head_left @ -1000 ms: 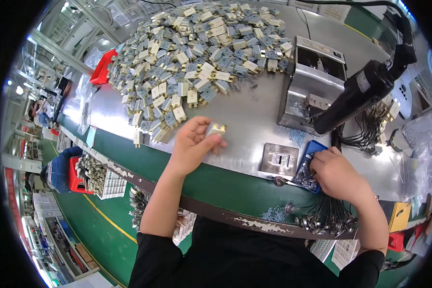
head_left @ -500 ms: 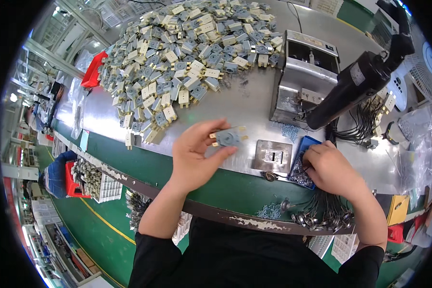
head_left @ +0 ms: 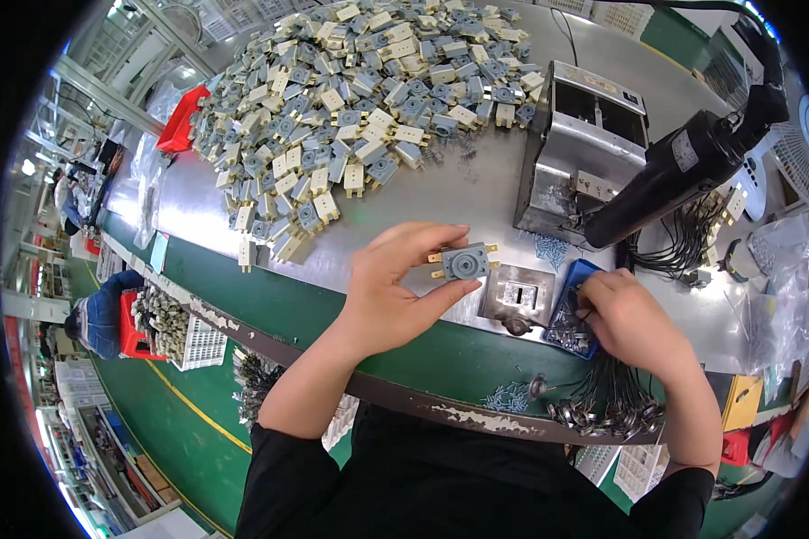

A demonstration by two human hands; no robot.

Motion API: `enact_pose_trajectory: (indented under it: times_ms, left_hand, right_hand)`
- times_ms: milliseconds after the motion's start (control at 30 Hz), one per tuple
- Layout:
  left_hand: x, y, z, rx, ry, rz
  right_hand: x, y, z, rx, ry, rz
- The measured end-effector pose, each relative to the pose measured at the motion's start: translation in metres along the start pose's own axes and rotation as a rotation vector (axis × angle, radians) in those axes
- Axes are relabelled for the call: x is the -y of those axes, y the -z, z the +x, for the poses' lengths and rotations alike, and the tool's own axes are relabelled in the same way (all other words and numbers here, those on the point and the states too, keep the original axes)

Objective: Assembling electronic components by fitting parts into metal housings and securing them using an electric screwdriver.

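My left hand [head_left: 388, 292] pinches a small grey electrical block [head_left: 466, 263] between thumb and fingers. A round hub shows on the block's upper face, and brass terminals stick out at both ends. My right hand [head_left: 636, 322] reaches into a blue tray [head_left: 585, 269] of small metal parts; its fingers are curled, and their tips are hidden among the parts. Between the hands lies a metal fixture plate [head_left: 496, 301] with a slotted recess. At its front edge sits a small round metal piece [head_left: 516, 325] on a wire.
A large heap of grey and cream blocks [head_left: 351, 117] covers the far table. A metal machine [head_left: 584, 135] and black cylindrical tool [head_left: 661, 184] stand at right. Blue screws [head_left: 508, 397] and wired round parts [head_left: 602, 415] lie near the front edge. A red bin [head_left: 182, 121] stands far left.
My left hand has moved slightly right with the block, whose hub face now shows more squarely. My right hand stays at the blue tray. The whole view has shifted a little.
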State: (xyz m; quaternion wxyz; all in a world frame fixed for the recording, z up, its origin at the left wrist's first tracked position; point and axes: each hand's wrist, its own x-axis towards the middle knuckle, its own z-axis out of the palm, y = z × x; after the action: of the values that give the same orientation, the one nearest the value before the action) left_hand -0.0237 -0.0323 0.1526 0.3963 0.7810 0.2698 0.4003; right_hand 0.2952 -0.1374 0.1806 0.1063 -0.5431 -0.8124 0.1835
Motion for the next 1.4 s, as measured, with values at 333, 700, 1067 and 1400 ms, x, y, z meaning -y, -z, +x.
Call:
enact_pose_trajectory:
  times_ms: [333,700,1067,1400]
  left_hand:
    - [0.002,-0.036,0.029,0.217,0.011,0.098]
    - [0.032,-0.058,0.025,0.22,-0.324,0.337]
    - [0.067,-0.016,0.076,-0.045,0.02,0.565]
    - [0.084,-0.013,0.085,0.151,0.029,0.686]
  right_hand:
    - [-0.015,0.017,0.001,-0.101,0.017,0.148]
    - [-0.025,0.044,0.003,-0.218,-0.105,0.458]
    - [-0.004,0.041,0.01,-0.074,-0.068,0.657]
    - [0.001,0.043,0.018,-0.088,-0.002,0.69]
